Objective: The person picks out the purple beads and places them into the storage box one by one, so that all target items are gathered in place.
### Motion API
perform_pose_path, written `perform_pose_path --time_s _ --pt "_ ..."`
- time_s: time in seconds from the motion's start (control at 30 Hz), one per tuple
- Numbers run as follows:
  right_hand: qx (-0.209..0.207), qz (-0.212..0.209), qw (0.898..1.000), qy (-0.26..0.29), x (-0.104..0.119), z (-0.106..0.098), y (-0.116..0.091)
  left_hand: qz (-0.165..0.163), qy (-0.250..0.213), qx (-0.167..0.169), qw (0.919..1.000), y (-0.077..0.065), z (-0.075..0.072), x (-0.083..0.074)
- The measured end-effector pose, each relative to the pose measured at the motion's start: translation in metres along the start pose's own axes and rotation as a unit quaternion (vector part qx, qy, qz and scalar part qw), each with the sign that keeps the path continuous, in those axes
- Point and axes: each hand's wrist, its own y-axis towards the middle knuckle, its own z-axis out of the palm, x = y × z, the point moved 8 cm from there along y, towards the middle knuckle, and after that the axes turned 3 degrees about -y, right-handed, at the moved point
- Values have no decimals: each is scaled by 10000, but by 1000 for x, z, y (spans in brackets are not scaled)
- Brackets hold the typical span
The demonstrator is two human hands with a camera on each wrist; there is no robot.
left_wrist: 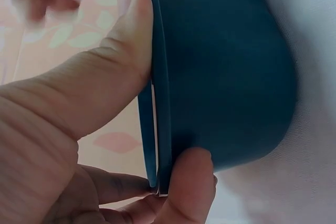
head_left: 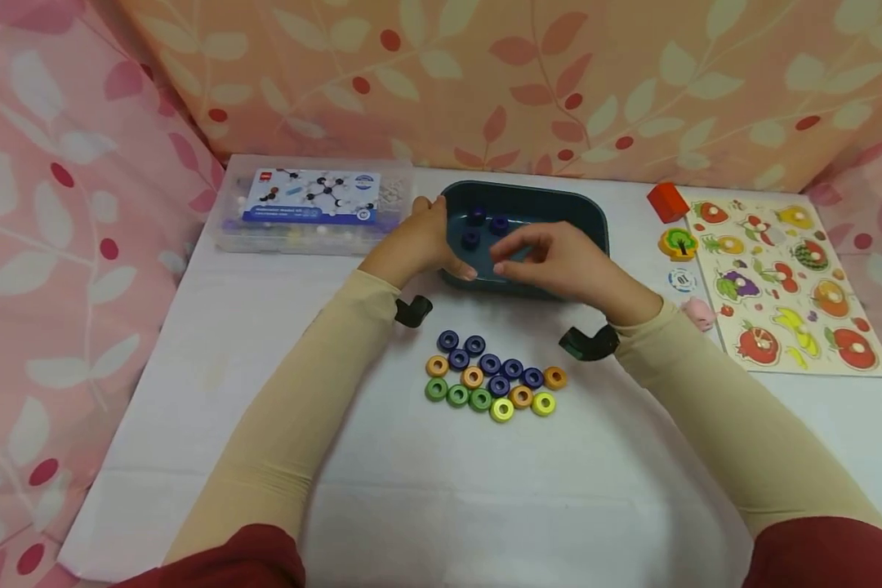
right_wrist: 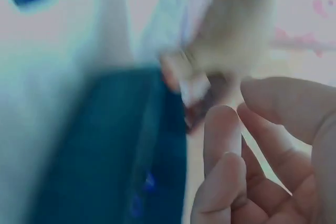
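My left hand [head_left: 425, 237] grips the left end of a dark teal plastic tub [head_left: 599, 216]. In the left wrist view its thumb lies along the rim and its fingertips hold the corner of the tub [left_wrist: 226, 72]. Three dark purple rings [head_left: 498, 225] lie inside on the tub's floor. Over the tub's right side hovers my right hand [head_left: 562, 261], fingers loosely bent and nothing between them. In the blurred right wrist view, the thumb and fingertips of the right hand [right_wrist: 262, 156] stand apart beside the tub [right_wrist: 100, 145].
In front of the tub lie several purple rings [head_left: 489, 364], several orange rings [head_left: 472, 376], three green rings [head_left: 458, 395] and two yellow rings [head_left: 502, 410]. A clear molecule-kit box [head_left: 309, 204] stands left. A fruit puzzle board [head_left: 794, 286], red block [head_left: 667, 202] and tree piece [head_left: 679, 243] lie right.
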Motion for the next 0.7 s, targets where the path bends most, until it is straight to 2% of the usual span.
perform_pose_path --time_s 0.17,0.33,0.5,0.7 --pt "786 -299 9964 -72 2 51 -23 8 74 2 10000 0 -2 1" --pt "1307 -180 9912 -107 -6 85 -25 -42 47 63 10000 0 -1 1" --pt "1441 -222 9892 -153 -10 97 -20 -30 38 90 9999 1 -1 1" --pt "1265 -388 9907 -320 -6 92 -22 5 69 34 10000 1 -1 0"
